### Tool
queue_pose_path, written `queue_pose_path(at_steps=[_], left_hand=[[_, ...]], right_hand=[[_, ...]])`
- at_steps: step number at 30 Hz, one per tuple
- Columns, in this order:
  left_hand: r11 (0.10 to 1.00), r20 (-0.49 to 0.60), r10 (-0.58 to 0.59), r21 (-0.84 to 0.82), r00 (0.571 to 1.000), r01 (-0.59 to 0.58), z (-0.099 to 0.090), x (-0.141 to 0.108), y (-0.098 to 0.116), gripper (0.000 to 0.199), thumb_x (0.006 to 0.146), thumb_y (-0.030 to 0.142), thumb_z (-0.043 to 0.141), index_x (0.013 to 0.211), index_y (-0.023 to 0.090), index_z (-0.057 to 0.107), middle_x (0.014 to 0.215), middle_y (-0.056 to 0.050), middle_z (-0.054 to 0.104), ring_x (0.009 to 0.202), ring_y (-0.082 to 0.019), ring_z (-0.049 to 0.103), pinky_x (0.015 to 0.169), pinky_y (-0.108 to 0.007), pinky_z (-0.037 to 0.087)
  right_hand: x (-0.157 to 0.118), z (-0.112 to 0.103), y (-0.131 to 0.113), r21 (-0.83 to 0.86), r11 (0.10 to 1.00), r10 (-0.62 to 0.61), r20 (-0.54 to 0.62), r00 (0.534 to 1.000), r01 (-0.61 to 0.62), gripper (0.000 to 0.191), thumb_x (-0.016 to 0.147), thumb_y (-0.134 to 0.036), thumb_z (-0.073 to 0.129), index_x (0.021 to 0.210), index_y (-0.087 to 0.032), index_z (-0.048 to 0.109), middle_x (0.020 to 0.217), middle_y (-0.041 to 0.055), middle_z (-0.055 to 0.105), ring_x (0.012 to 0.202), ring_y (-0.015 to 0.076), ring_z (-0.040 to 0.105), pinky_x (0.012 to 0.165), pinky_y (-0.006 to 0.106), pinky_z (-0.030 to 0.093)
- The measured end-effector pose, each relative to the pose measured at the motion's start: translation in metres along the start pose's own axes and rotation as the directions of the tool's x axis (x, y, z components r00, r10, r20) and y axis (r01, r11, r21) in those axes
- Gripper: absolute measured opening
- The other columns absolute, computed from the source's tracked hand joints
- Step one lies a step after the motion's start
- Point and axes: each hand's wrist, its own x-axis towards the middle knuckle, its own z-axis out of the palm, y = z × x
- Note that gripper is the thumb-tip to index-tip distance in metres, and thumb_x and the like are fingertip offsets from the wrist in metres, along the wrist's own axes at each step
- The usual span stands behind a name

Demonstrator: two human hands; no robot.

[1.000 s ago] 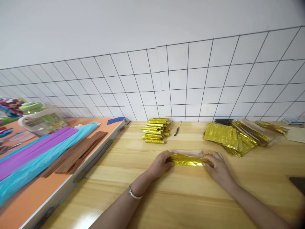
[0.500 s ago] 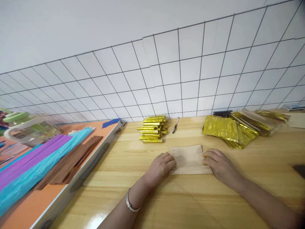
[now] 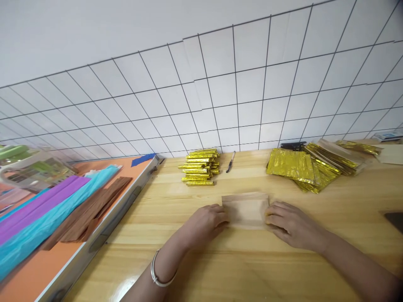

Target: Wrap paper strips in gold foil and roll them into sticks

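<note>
Pale wooden tabletop (image 3: pixel 252 268) holds beige paper (image 3: pixel 247 212), its ends covered by the left hand (image 3: pixel 206 224) at nine o'clock and right hand (image 3: pixel 292 224) at three, fingers curled; I cannot tell whether they pinch. Gold rolls (image 3: pixel 200 168) lie toward ten-thirty, a pen (image 3: pixel 231 162) eleven-thirty, gold sheets (image 3: pixel 291 165) one-thirty.

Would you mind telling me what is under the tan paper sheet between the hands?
The wooden tabletop shows around the tan paper sheet, with the left hand and right hand at its sides. Its underside and whatever lies directly beneath are covered.
</note>
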Motion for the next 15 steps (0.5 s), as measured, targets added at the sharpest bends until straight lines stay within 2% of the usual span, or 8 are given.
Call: queue_pose_path(at_steps=[5,9,15], left_hand=[[0.993,0.006,-0.017,-0.113,1.0,0.017,-0.006,-0.002,-0.001,0.016,0.087,0.025,0.047,0.091,0.022,0.062,0.088,-0.002,0.059,0.084,-0.015,0.054,0.073,-0.023,0.041],[0.985,-0.029,-0.044,-0.167,0.999,0.039,0.0,0.001,-0.005,0.024,0.091,0.028,0.041,0.083,0.019,0.062,0.085,-0.003,0.059,0.083,-0.014,0.053,0.074,-0.023,0.04],[0.956,-0.099,-0.234,-0.202,0.967,0.211,0.015,0.01,-0.003,0.027,0.091,0.027,0.037,0.074,0.018,0.056,0.079,-0.002,0.057,0.077,-0.014,0.052,0.069,-0.022,0.039]], right_hand=[[0.003,-0.002,-0.003,0.056,0.997,0.05,0.018,0.999,-0.051,0.016,0.087,-0.031,0.048,0.086,-0.022,0.061,0.09,0.0043,0.058,0.086,0.0176,0.05,0.082,0.035,0.038],[0.005,0.002,-0.006,0.096,0.988,0.124,-0.002,0.992,-0.123,0.023,0.089,-0.032,0.043,0.08,-0.021,0.062,0.084,0.0049,0.057,0.084,0.0182,0.049,0.075,0.032,0.039],[0.011,0.012,-0.012,0.088,0.948,0.314,-0.076,0.946,-0.307,0.03,0.091,-0.032,0.038,0.07,-0.02,0.056,0.073,0.0029,0.055,0.076,0.0173,0.049,0.069,0.029,0.038]])
